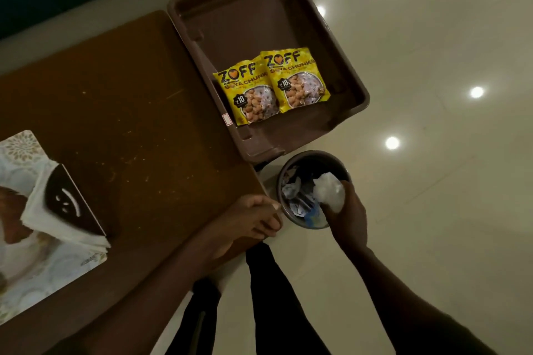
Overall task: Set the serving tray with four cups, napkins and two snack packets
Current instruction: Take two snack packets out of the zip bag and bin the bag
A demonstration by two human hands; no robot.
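A brown serving tray (pixel 230 6) juts past the right end of the wooden table (pixel 129 89). Two yellow snack packets lie side by side in its near part, one on the left (pixel 248 92) and one on the right (pixel 298 81). A stack of white napkins (pixel 54 219) sits in a dark holder at the table's left. My right hand (pixel 347 213) is closed around crumpled white plastic (pixel 328 189) over a small bin. My left hand (pixel 253 219) rests on the table's corner, fingers curled. No cups are in view.
The round dark bin (pixel 291 164) with paper scraps stands on the glossy floor beside the table's corner, just below the tray. A patterned placemat (pixel 26 277) lies under the napkin holder. My dark-trousered legs (pixel 268 297) are beneath the table edge.
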